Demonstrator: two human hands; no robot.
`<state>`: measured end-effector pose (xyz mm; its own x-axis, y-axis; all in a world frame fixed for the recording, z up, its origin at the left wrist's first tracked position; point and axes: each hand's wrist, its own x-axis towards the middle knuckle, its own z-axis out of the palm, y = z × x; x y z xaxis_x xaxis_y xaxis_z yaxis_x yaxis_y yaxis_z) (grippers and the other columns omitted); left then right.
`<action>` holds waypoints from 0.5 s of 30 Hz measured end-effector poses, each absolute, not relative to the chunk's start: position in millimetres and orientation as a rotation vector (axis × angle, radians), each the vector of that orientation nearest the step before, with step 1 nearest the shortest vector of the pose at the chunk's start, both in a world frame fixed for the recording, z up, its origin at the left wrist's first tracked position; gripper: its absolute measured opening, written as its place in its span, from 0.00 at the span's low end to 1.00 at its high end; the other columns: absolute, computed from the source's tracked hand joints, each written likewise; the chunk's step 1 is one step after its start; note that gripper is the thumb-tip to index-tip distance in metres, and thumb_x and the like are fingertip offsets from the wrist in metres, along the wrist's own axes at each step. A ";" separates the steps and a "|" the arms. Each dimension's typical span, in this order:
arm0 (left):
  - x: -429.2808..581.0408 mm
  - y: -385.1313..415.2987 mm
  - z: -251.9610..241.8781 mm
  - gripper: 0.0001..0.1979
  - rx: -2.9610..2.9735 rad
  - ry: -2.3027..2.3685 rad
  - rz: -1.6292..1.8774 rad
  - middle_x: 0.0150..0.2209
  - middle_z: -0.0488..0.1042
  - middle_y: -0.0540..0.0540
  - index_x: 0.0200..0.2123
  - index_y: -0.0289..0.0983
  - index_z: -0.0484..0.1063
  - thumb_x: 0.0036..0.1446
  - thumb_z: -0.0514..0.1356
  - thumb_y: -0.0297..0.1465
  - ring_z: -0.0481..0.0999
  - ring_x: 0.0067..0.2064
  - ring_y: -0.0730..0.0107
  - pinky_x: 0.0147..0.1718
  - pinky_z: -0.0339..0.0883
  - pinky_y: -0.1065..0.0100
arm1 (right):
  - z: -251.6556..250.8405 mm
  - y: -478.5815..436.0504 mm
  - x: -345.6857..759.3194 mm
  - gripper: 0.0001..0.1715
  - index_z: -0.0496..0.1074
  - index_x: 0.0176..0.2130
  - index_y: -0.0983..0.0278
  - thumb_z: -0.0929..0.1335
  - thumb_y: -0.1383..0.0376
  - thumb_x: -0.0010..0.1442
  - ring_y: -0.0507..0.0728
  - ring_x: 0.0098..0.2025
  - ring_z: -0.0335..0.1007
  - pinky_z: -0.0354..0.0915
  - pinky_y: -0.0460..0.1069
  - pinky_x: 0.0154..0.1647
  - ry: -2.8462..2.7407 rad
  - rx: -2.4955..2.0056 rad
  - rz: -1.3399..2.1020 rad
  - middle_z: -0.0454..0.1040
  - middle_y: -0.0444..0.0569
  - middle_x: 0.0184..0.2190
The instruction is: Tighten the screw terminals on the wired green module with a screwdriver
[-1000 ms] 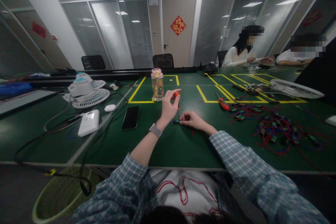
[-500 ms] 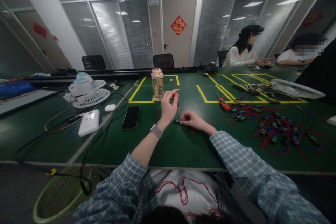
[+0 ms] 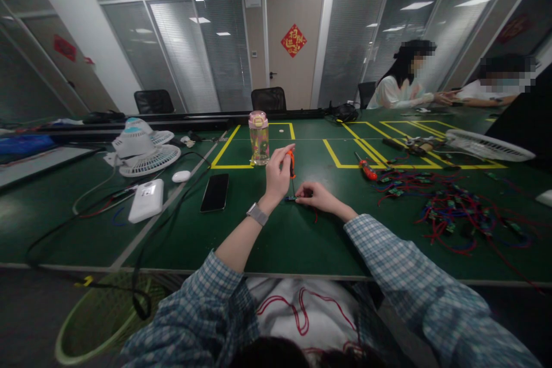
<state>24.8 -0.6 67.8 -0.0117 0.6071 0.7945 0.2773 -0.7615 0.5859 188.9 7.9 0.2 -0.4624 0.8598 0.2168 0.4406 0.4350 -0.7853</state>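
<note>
My left hand (image 3: 278, 173) is closed around the orange handle of a screwdriver (image 3: 292, 164), which stands upright. Its thin shaft points down at a small green circuit board (image 3: 291, 198) lying on the table. Fingertips of my right hand (image 3: 318, 196) pinch the board's right end. A short red wire trails from beneath that hand. Another screwdriver (image 3: 366, 169), red-handled, lies to the right. Beyond it spreads a tangled heap of small circuit boards with red and blue wires (image 3: 452, 213).
A pink-lidded bottle (image 3: 259, 141) stands behind my left hand. To the left lie a black phone (image 3: 214, 192), a white power bank (image 3: 146, 201), a white case (image 3: 181, 176) and white fans (image 3: 149, 161). Two people sit at the far right. A green basket (image 3: 103, 322) stands below the table edge.
My left fingers have shifted on the screwdriver handle, now showing more of it. My right hand and the board stay in place. One person at the far right has reached further right.
</note>
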 end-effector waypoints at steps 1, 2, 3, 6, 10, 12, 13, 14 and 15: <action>24.9 -0.9 67.6 0.14 2.011 0.951 1.852 0.46 0.75 0.44 0.50 0.40 0.72 0.68 0.49 0.32 0.74 0.48 0.65 0.49 0.67 0.61 | -0.2 8.0 189.0 0.08 0.73 0.33 0.66 0.72 0.64 0.51 0.52 0.28 0.67 0.63 0.47 0.30 -2.074 -1.088 0.886 0.71 0.44 0.25; 25.0 -1.3 67.5 0.13 2.016 0.971 1.857 0.45 0.75 0.44 0.49 0.40 0.72 0.68 0.50 0.32 0.74 0.46 0.66 0.47 0.67 0.62 | -0.5 8.1 189.1 0.08 0.73 0.33 0.66 0.72 0.64 0.51 0.52 0.28 0.67 0.63 0.47 0.30 -2.071 -1.088 0.889 0.71 0.44 0.25; 25.3 -2.0 67.7 0.12 2.021 0.986 1.863 0.43 0.74 0.44 0.48 0.40 0.73 0.67 0.51 0.32 0.74 0.45 0.66 0.45 0.68 0.64 | -0.9 8.2 189.1 0.08 0.73 0.33 0.66 0.72 0.64 0.51 0.52 0.27 0.67 0.63 0.47 0.30 -2.069 -1.087 0.893 0.71 0.44 0.25; 25.9 -4.1 68.7 0.08 2.025 1.002 1.881 0.40 0.72 0.46 0.43 0.40 0.75 0.64 0.57 0.33 0.73 0.41 0.68 0.41 0.68 0.67 | -1.2 8.3 189.4 0.09 0.73 0.33 0.66 0.72 0.64 0.51 0.52 0.28 0.67 0.64 0.47 0.30 -2.063 -1.089 0.904 0.71 0.44 0.25; 26.1 -4.3 69.2 0.09 2.025 0.979 1.863 0.39 0.71 0.46 0.43 0.41 0.75 0.64 0.57 0.34 0.72 0.41 0.68 0.41 0.68 0.68 | -0.8 8.3 189.4 0.09 0.73 0.33 0.66 0.72 0.64 0.51 0.52 0.28 0.67 0.64 0.47 0.31 -2.063 -1.087 0.913 0.71 0.44 0.25; 25.9 -3.0 68.5 0.12 2.029 0.947 1.838 0.41 0.71 0.46 0.48 0.41 0.74 0.66 0.53 0.32 0.72 0.43 0.68 0.43 0.67 0.67 | -0.8 8.5 189.3 0.09 0.73 0.32 0.66 0.72 0.63 0.50 0.52 0.28 0.67 0.63 0.47 0.31 -2.059 -1.075 0.914 0.71 0.43 0.25; 25.8 -2.3 68.1 0.13 2.030 0.933 1.834 0.42 0.72 0.45 0.49 0.41 0.73 0.67 0.51 0.32 0.73 0.44 0.68 0.44 0.67 0.67 | -0.9 8.6 189.2 0.09 0.73 0.32 0.66 0.72 0.63 0.50 0.52 0.27 0.66 0.63 0.47 0.30 -2.056 -1.071 0.916 0.71 0.43 0.25; 25.7 -1.6 67.7 0.14 2.029 0.924 1.832 0.44 0.73 0.45 0.51 0.41 0.72 0.68 0.50 0.31 0.73 0.45 0.68 0.46 0.67 0.66 | -1.0 8.7 189.1 0.09 0.73 0.32 0.66 0.72 0.63 0.50 0.52 0.27 0.66 0.63 0.47 0.30 -2.054 -1.069 0.922 0.71 0.43 0.25; 25.7 -1.0 67.3 0.15 2.027 0.920 1.835 0.45 0.73 0.45 0.51 0.41 0.72 0.68 0.49 0.31 0.73 0.46 0.68 0.47 0.66 0.65 | -1.0 8.7 189.0 0.09 0.73 0.32 0.66 0.72 0.63 0.50 0.52 0.27 0.66 0.63 0.47 0.30 -2.051 -1.071 0.928 0.71 0.43 0.25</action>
<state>25.7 -1.0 67.3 0.0040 0.6025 0.7981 0.2793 -0.7670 0.5777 189.0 8.7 -1.0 -0.4655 0.8599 0.2094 0.4103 0.4193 -0.8098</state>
